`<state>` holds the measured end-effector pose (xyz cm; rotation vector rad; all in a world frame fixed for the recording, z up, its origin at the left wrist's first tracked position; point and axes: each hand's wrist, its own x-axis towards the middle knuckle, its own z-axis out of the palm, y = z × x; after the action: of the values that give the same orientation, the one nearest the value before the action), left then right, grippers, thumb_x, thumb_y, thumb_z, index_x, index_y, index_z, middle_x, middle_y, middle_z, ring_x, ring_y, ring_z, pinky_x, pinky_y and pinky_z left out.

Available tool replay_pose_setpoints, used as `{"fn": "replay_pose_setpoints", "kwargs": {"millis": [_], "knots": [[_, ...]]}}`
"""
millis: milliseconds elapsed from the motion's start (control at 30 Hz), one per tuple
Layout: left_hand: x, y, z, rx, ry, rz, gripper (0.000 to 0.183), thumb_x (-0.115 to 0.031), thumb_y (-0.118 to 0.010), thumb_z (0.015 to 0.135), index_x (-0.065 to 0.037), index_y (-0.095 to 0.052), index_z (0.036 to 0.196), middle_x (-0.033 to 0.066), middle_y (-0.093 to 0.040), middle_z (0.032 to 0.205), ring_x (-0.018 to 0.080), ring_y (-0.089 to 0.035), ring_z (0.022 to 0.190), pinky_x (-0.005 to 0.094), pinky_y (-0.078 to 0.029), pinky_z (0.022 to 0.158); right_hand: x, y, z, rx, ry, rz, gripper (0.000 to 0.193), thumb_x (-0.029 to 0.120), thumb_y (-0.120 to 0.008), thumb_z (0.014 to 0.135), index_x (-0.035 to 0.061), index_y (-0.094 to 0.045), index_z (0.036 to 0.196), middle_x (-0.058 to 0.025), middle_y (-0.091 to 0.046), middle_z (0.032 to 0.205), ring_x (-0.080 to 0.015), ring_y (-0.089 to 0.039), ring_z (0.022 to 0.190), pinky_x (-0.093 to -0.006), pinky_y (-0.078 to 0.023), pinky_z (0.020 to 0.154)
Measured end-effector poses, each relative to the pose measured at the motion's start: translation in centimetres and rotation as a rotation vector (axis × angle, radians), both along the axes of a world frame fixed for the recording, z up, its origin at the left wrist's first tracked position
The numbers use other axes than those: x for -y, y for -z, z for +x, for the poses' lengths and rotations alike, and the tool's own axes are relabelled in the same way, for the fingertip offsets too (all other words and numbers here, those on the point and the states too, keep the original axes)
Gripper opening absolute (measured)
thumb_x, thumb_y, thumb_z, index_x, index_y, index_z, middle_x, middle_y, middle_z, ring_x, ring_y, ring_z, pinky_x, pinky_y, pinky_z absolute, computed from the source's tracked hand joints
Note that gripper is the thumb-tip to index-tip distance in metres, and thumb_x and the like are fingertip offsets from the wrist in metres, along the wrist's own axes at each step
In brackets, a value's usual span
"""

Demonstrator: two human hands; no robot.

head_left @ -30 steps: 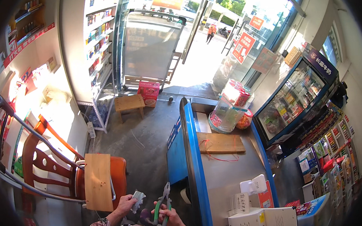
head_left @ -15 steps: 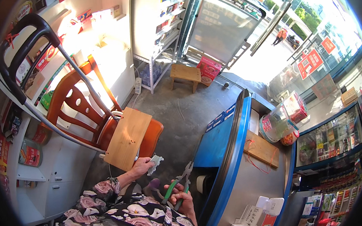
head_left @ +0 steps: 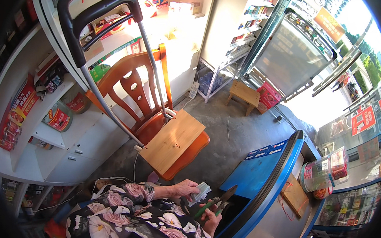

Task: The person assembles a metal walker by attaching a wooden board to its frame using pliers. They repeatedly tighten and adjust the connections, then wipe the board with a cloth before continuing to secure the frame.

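Note:
My left hand holds a bundle of pale, thin strips at its lower end, just in front of my flowered sleeve. My right hand grips green-handled scissors, blades pointing up and right, close beside the bundle. Both hands sit low in the view, next to the blue counter's curved edge.
An orange wooden chair with a wooden board on its seat stands just ahead, a black-handled trolley leaning over it. White shelves with tins lie left. A small stool and glass door are beyond. Jars stand on the counter.
The view has swung left and down: the chair and trolley now fill the centre, the counter slid right. Both hands keep hold of the strips and scissors, close together.

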<state>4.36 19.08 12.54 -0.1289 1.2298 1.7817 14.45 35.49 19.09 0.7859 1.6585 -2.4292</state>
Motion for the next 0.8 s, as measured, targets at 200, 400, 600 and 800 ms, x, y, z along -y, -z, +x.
{"fn": "replay_pose_setpoints", "kwargs": {"millis": [200,400,600,800], "knots": [[-0.7,0.2,-0.2,-0.088,-0.044,-0.044,0.017,-0.013,-0.056,0.087,-0.005,-0.063,0.101,0.0003,-0.063,0.087,0.0082,-0.058,0.076,0.0242,-0.049,0.061,-0.3,-1.4,-0.4,0.065,-0.015,-0.087,0.048,0.006,-0.050,0.072,-0.0082,-0.053,0.118,-0.0129,-0.062,0.108,-0.0179,-0.059,0.088,-0.0270,-0.046,0.077],[-1.4,-0.4,0.9,-0.160,0.223,-0.111,0.018,-0.021,-0.057,0.089,-0.007,-0.065,0.095,-0.0016,-0.060,0.079,0.0068,-0.054,0.072,0.0238,-0.046,0.060,-0.1,0.0,0.1,0.020,-0.106,-0.111,0.036,0.004,-0.054,0.075,-0.0048,-0.058,0.109,-0.0067,-0.062,0.099,-0.0157,-0.058,0.088,-0.0255,-0.044,0.078],[-1.6,-0.4,1.8,-0.102,0.356,-0.059,0.020,-0.025,-0.057,0.090,-0.007,-0.065,0.093,-0.0019,-0.059,0.077,0.0065,-0.054,0.069,0.0234,-0.046,0.060,-0.4,1.4,1.5,0.050,-0.081,0.088,0.035,-0.001,-0.057,0.074,-0.0067,-0.058,0.109,-0.0076,-0.063,0.097,-0.0153,-0.059,0.086,-0.0262,-0.045,0.077],[-2.3,-1.0,1.0,-0.122,0.488,-0.023,0.020,-0.023,-0.062,0.087,-0.004,-0.064,0.093,-0.0033,-0.057,0.077,0.0046,-0.052,0.069,0.0213,-0.044,0.062,-1.8,1.6,2.3,0.033,-0.002,-0.040,0.033,0.002,-0.057,0.074,-0.0075,-0.060,0.106,-0.0088,-0.064,0.097,-0.0163,-0.060,0.087,-0.0273,-0.045,0.080]]}}
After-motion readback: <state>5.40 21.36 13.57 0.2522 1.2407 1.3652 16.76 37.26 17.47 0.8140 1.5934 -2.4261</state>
